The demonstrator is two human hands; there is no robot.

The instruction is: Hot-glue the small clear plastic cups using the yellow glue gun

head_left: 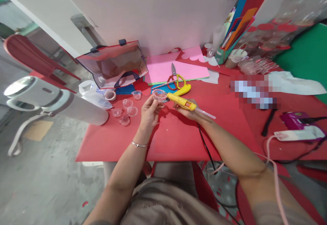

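Between the fingers of my left hand point(150, 112) is a small clear plastic cup point(159, 95), its rim facing up. My right hand point(187, 111) is closed around a yellow hot glue gun point(180, 101), with a clear glue stick point(206, 113) poking out of its back end. The gun's nozzle points left and meets the cup's rim or comes very near it; I cannot tell which. Several more clear cups point(124, 120) stand and lie on the red table point(102, 146) left of my left hand. Scissors point(174, 75) with red and yellow handles lie just beyond the gun.
Pink paper sheets point(163, 68) and a clear zipped bag point(120, 63) are at the back. A large white tumbler point(84, 107) stands at the left edge. On the right are a power strip point(293, 135), cords and stacked clear lids point(258, 65). A holder point(221, 55) contains coloured paper.
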